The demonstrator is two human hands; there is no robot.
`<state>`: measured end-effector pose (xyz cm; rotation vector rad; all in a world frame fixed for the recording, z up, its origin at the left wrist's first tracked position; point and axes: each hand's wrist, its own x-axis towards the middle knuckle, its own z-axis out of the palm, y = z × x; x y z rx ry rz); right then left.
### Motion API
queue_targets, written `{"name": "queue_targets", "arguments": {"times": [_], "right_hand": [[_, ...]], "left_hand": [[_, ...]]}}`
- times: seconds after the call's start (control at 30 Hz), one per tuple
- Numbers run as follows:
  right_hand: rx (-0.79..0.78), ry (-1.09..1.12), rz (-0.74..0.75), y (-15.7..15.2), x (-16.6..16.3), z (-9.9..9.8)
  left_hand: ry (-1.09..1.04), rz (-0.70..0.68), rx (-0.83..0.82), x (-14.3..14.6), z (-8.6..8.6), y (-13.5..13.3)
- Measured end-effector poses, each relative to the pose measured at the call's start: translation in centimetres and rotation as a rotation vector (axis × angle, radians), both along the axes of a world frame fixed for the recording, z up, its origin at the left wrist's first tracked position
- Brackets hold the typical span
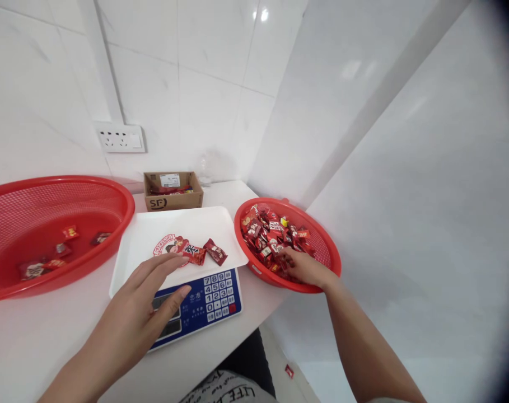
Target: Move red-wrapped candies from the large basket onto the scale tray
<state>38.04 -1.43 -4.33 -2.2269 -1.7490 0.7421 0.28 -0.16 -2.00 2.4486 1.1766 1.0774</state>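
My left hand [147, 296] hovers over the front of a digital scale [216, 296], fingers apart, with nothing in it. Two wrapped snack packets lie on the scale's white tray [140, 235]: a bright red packet [195, 254] near my left fingertips and a dark red packet [215, 252] beside it. To the right, my right hand [300, 266] reaches into a round red plastic basket [327, 249] filled with small red wrapped packets [265, 232]. Its fingertips are bent down among the packets, and whether they grip one is hidden.
A larger red basket [111, 190] with several packets stands at the left. Behind the scale sits a small cardboard box [174, 201] against the tiled wall, below a power socket [120, 138]. A red wrapper [289, 371] lies on the floor past the table's edge.
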Motion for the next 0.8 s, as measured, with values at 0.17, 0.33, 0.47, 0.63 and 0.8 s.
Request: {"name": "queue_targets", "arguments": {"times": [0.17,0.33,0.47,0.63,0.8], "right_hand": [[0.321,0.257,-0.085,0.3,-0.9,1.3],[0.549,0.692,0.021,-0.2,-7.0,3.3],[0.558,1.073,0.245,-1.7,-13.7,4.3],[0.5,1.261,0.363,-2.6,-18.3,3.6],[0.43,1.39,0.391,-2.0,-19.0,3.4]], "left_hand": [[-0.007,0.0,-0.063,0.1,-0.4,-0.2],[-0.079,-0.104,-0.335,0.8,-0.1,-0.9],[-0.213,-0.271,-0.694,2.0,0.5,-1.7],[-0.723,-0.526,-1.093,2.9,0.2,-2.0],[-0.985,-0.544,-1.243,2.3,0.4,-2.5]]}}
